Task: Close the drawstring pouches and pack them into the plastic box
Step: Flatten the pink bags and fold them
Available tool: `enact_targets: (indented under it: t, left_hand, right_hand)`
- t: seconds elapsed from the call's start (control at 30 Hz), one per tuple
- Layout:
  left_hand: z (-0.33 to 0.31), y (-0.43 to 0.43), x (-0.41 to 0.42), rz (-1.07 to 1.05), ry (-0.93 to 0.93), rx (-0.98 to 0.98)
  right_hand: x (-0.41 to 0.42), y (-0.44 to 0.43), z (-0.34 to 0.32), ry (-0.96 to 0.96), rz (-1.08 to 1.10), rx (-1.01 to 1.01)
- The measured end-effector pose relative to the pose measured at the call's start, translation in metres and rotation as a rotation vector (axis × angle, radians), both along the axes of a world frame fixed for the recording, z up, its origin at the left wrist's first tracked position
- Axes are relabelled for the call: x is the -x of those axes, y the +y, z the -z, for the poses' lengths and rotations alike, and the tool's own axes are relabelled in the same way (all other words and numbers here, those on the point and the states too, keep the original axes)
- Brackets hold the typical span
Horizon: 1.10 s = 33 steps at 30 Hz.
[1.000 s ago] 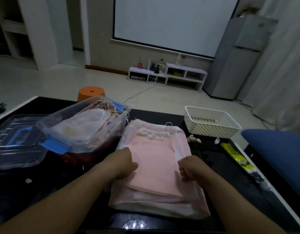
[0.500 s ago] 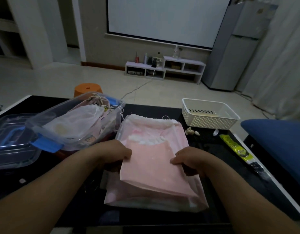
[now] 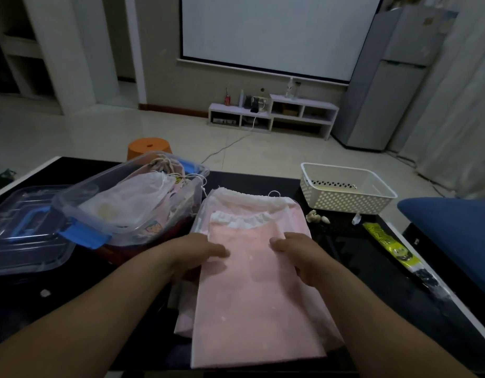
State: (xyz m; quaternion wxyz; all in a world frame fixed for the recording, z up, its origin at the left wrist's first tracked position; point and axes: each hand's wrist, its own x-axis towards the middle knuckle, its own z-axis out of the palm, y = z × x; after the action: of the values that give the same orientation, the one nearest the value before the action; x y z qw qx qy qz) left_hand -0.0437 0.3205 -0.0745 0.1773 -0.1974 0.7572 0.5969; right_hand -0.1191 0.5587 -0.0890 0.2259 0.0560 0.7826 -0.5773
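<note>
While the top pink pouch [image 3: 252,296] lies on the stack [image 3: 249,204], both grips hold it.
The left grip [image 3: 197,252] pinches its left edge and the right grip [image 3: 298,255] its right edge; the stack rests on the bench [image 3: 344,257], just right of the plastic box [image 3: 72,208].

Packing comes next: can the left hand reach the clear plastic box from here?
Probably yes. The left hand grips the top pink pouch at its left edge, and the clear plastic box sits open just left of it, nothing between, though already heaped with pouches.
</note>
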Motion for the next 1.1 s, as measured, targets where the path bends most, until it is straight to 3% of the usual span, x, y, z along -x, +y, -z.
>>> enact_targets:
  t: [0.2, 0.4, 0.53, 0.7, 0.97, 1.1]
  left_hand:
    - [0.007, 0.003, 0.019, -0.268, 0.181, -0.186]
    - [0.006, 0.021, 0.013, -0.072, 0.088, -0.178]
    - [0.005, 0.022, 0.017, -0.144, 0.106, -0.306]
    - [0.004, 0.018, 0.020, -0.260, 0.205, -0.296]
    - [-0.008, 0.020, 0.015, -0.367, 0.171, -0.754]
    - [-0.012, 0.019, 0.015, -0.364, 0.168, -0.844]
  right_hand:
    - [-0.001, 0.007, -0.005, -0.096, -0.120, -0.036]
    - [0.008, 0.008, -0.001, 0.153, 0.060, 0.094]
    - [0.007, 0.005, 0.002, 0.183, 0.031, 0.085]
    - [0.002, 0.002, -0.005, 0.117, 0.042, 0.197]
    - [-0.008, 0.003, -0.027, -0.167, 0.201, 0.614]
    - [-0.010, 0.008, -0.038, -0.221, 0.234, 0.707]
